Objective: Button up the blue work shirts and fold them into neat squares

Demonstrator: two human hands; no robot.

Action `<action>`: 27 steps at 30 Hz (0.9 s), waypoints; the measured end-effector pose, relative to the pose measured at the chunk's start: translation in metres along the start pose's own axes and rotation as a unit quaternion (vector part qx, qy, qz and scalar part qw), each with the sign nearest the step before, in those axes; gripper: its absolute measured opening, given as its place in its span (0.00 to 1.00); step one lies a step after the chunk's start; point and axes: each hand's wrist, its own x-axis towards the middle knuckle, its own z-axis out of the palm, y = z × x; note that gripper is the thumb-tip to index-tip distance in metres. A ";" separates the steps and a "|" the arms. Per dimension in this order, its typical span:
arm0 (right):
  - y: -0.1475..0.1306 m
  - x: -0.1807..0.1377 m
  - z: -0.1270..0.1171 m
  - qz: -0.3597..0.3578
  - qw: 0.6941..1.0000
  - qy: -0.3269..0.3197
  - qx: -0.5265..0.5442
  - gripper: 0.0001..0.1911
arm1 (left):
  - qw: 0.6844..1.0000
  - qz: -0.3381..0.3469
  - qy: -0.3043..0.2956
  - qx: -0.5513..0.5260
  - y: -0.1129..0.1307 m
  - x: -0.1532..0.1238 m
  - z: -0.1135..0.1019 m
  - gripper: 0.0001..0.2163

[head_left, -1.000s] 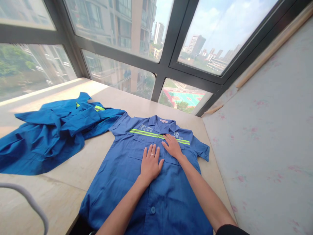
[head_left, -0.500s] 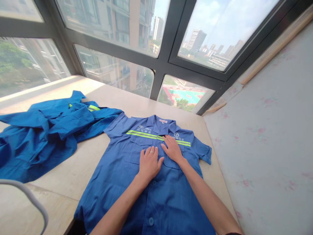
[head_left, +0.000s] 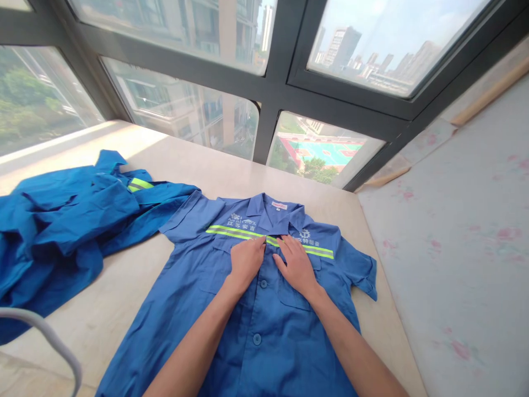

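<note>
A blue short-sleeved work shirt (head_left: 182,309) lies front side up, its collar toward the window. Yellow-green and grey reflective tape crosses its chest, with white print above. My left hand (head_left: 247,259) is closed at the front placket, just at the tape, its fingertips pinching the cloth; the thumb is mostly hidden. Beside it, my right hand (head_left: 296,266) rests on the other chest side with fingers stretched out over the tape below the collar. Two buttons show on the placket below the hands.
A second blue garment (head_left: 78,215) with reflective tape lies crumpled on the pale ledge (head_left: 136,286) at left. A grey curved tube (head_left: 49,336) stands at lower left. Dark window frames (head_left: 270,110) border the far side; a flowered wall (head_left: 463,264) bounds the right.
My left hand has moved up the placket to the tape, and its spread fingers have closed. My right hand stays near the tape. The camera view has shifted slightly.
</note>
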 end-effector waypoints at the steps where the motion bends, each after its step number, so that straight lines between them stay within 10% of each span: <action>1: 0.000 0.000 0.000 0.000 1.000 0.001 0.003 0.24 | 1.000 0.008 -0.004 0.000 -0.001 0.000 -0.001 0.13; 16: 0.003 0.011 -0.009 0.050 0.985 0.013 0.164 0.29 | 0.996 0.087 -0.003 -0.016 -0.001 -0.002 0.007 0.16; 27: -0.011 0.065 -0.023 -0.128 0.988 -0.080 0.017 0.25 | 0.999 0.038 -0.010 -0.032 0.001 0.000 0.006 0.15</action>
